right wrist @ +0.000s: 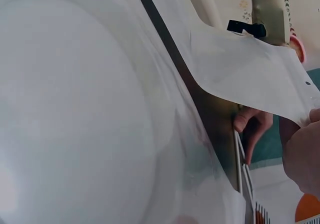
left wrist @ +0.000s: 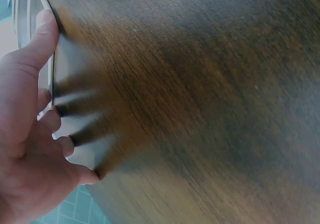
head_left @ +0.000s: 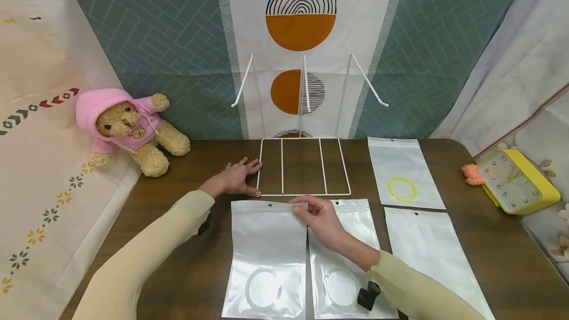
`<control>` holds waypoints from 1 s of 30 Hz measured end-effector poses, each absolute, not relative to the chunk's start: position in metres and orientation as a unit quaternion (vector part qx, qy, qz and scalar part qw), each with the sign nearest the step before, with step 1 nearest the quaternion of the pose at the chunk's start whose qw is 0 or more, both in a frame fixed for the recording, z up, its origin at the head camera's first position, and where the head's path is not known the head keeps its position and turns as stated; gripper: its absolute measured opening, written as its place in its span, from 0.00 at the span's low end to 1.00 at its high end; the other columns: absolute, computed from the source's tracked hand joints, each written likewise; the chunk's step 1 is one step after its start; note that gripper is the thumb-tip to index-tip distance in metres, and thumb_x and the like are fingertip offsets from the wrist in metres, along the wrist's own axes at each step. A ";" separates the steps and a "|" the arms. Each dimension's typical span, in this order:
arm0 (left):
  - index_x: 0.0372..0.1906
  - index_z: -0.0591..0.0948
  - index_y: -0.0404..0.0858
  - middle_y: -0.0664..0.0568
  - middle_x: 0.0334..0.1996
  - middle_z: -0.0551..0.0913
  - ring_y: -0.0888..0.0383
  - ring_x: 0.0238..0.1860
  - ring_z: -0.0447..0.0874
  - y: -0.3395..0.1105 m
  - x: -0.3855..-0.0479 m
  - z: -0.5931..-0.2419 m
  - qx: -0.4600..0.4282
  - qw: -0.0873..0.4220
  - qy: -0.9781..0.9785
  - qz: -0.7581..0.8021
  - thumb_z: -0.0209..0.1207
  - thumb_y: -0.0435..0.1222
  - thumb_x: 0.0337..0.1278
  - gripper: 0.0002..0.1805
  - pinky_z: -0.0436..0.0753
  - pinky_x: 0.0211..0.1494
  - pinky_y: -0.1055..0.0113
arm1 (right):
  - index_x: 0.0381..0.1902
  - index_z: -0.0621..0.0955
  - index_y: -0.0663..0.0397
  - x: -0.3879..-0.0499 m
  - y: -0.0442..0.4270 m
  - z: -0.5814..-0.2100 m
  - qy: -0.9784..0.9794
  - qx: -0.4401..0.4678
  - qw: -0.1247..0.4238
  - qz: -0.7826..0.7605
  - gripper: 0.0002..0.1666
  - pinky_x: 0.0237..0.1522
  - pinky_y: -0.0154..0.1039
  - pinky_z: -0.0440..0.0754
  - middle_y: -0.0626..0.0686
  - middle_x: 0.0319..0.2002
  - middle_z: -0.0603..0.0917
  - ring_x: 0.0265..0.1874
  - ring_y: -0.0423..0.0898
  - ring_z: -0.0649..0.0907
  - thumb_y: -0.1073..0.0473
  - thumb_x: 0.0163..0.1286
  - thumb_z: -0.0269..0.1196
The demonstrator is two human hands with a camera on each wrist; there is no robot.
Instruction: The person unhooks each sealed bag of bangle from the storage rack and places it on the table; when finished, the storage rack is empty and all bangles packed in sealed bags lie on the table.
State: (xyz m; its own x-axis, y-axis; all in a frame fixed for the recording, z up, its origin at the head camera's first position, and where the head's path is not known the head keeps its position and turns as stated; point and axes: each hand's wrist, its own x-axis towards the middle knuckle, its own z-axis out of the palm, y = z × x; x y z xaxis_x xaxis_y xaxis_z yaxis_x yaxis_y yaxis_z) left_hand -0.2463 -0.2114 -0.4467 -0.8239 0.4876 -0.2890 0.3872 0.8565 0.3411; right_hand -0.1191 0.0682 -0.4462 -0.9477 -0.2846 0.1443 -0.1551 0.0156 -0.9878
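My left hand (head_left: 233, 178) lies with spread fingers at the left side of a white wire rack (head_left: 306, 194), its fingertips touching the rack's edge. In the left wrist view, the thumb (left wrist: 44, 36) is against the wire and the other fingertips are down on the wood. My right hand (head_left: 322, 221) pinches the upper right corner of a silver zip bag (head_left: 268, 241), which has a round ring shape near its bottom. The right wrist view shows this bag (right wrist: 240, 66) lifted at that end. Beneath the right forearm lies a second silver zip bag (head_left: 355, 219) with a similar ring shape.
Three upright white prongs (head_left: 306, 85) rise at the rack's back. On the right lie a bag with a yellow ring (head_left: 402, 189) and another silver bag (head_left: 426, 246). A yellow clock (head_left: 520, 181), an orange bundle (head_left: 472, 175) and a teddy bear (head_left: 129, 127) stand at the sides.
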 end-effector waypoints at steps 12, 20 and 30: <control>0.79 0.57 0.39 0.44 0.79 0.52 0.35 0.77 0.42 -0.211 -0.246 -0.446 0.233 0.179 0.947 0.131 0.70 0.57 0.52 0.55 0.49 0.67 0.27 | 0.48 0.86 0.65 -0.133 0.063 -0.456 0.734 -0.154 0.067 -0.657 0.13 0.21 0.30 0.59 0.46 0.17 0.62 0.16 0.36 0.61 0.69 0.66 0.67; 0.79 0.56 0.40 0.44 0.79 0.51 0.36 0.77 0.41 -0.208 -0.244 -0.444 0.227 0.185 0.947 0.129 0.70 0.58 0.53 0.55 0.48 0.68 0.28 | 0.45 0.87 0.64 -0.139 0.063 -0.457 0.767 -0.178 0.048 -0.614 0.11 0.21 0.29 0.64 0.44 0.15 0.67 0.15 0.35 0.66 0.71 0.64 0.67; 0.79 0.57 0.39 0.44 0.79 0.51 0.36 0.77 0.41 -0.209 -0.243 -0.443 0.226 0.184 0.947 0.132 0.69 0.57 0.54 0.55 0.47 0.68 0.28 | 0.45 0.88 0.59 -0.149 0.064 -0.459 0.815 -0.246 0.001 -0.526 0.13 0.21 0.32 0.65 0.46 0.20 0.78 0.16 0.36 0.66 0.71 0.62 0.68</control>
